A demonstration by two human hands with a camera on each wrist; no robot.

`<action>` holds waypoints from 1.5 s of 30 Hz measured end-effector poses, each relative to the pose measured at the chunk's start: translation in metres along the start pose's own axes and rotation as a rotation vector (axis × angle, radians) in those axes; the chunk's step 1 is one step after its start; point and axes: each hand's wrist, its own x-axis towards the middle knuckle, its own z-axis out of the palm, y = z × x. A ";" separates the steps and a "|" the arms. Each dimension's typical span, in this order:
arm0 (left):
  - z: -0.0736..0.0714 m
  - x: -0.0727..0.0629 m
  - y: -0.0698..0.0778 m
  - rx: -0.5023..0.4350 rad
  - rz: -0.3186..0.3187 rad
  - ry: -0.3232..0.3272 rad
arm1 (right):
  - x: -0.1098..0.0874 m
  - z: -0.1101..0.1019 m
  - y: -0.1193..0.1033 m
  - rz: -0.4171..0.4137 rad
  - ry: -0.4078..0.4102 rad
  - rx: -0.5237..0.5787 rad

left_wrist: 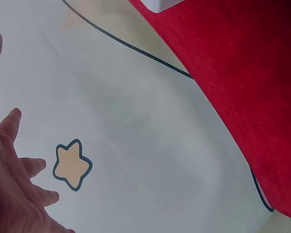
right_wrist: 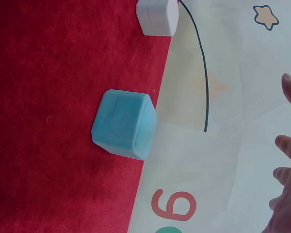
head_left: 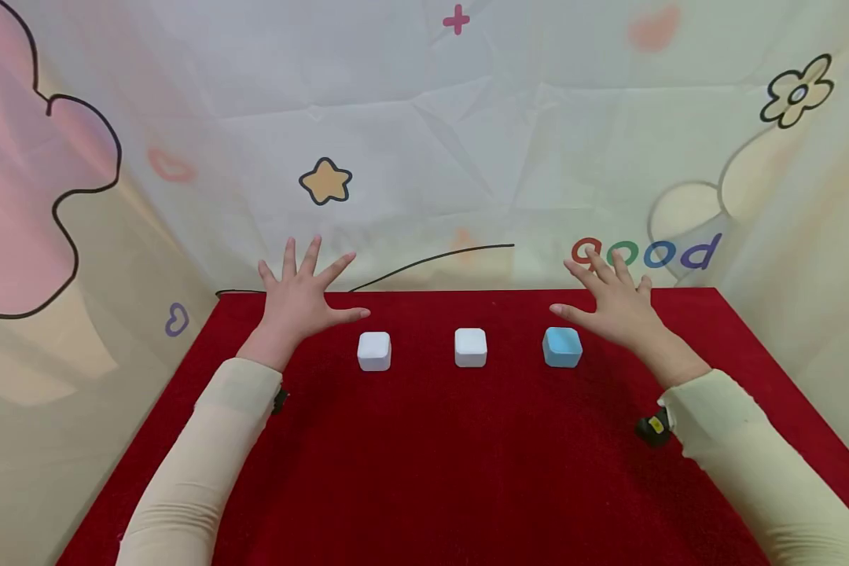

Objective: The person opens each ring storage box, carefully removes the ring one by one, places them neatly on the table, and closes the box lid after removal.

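Three rounded blocks stand apart in a row on a red cloth: a white block [head_left: 374, 351] on the left, a second white block [head_left: 470, 347] in the middle and a light blue block [head_left: 562, 347] on the right. My left hand [head_left: 299, 303], fingers spread, is up and to the left of the left white block and holds nothing. With its fingers also spread, my right hand [head_left: 621, 305] is nearest the blue block, up and to its right. The right wrist view shows the blue block [right_wrist: 121, 124] close, apart from the fingers.
The red cloth [head_left: 424, 472] covers the table up to its far edge. Behind it hangs a pale curtain [head_left: 424, 157] printed with a star, a flower and the letters "good". A small black device [head_left: 654, 428] sits at my right wrist.
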 end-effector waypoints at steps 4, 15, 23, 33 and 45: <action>0.002 -0.001 -0.001 0.002 -0.004 0.002 | -0.001 0.002 -0.001 0.002 0.012 0.001; 0.007 -0.004 -0.003 -0.011 -0.011 0.001 | -0.005 0.009 -0.005 -0.001 0.047 0.042; 0.009 -0.007 -0.005 -0.055 -0.031 0.008 | -0.005 0.016 -0.005 -0.017 0.089 0.069; 0.014 -0.013 -0.008 -0.059 -0.031 0.036 | -0.007 0.024 -0.008 -0.059 0.153 0.122; 0.019 -0.017 -0.010 -0.074 -0.025 0.051 | -0.008 0.029 -0.017 -0.073 0.159 0.210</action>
